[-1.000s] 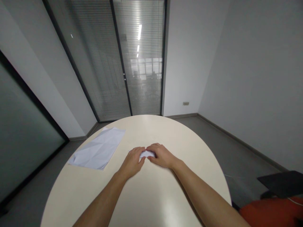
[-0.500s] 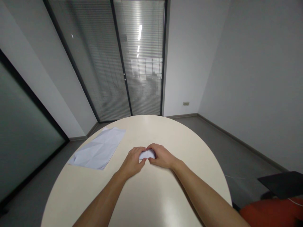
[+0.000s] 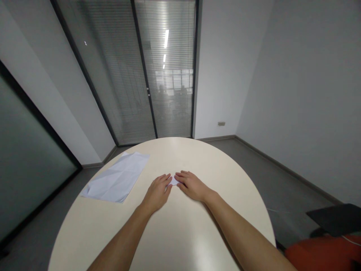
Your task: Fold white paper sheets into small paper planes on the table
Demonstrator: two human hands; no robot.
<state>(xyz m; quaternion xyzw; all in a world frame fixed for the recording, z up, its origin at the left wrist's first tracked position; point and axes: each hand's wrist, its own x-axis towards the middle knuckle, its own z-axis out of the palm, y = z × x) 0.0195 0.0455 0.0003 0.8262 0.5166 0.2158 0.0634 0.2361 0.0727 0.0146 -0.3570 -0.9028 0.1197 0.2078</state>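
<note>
A small folded white paper [image 3: 174, 181] lies on the pale round table [image 3: 169, 233], mostly hidden beneath my fingers. My left hand [image 3: 158, 191] rests flat over its left end, fingers stretched out and pointing forward. From the other side my right hand [image 3: 193, 185] presses down on the right end, its fingers laid out flat as well. Between the two sets of fingertips only the middle of the paper shows. Farther left, creased white sheets [image 3: 117, 178] lie spread near the table's edge.
Behind the table stand glass panels with blinds [image 3: 175, 94] in dark frames. At the lower right are a red-orange chair seat [image 3: 313, 254] and a dark flat object [image 3: 335, 219]. A wall outlet [image 3: 221, 124] sits low on the white wall.
Both hands have gone from pinching the folded paper between thumbs and curled fingers to lying flat on it. The paper now shows less and lies lower. The creased sheets have not moved.
</note>
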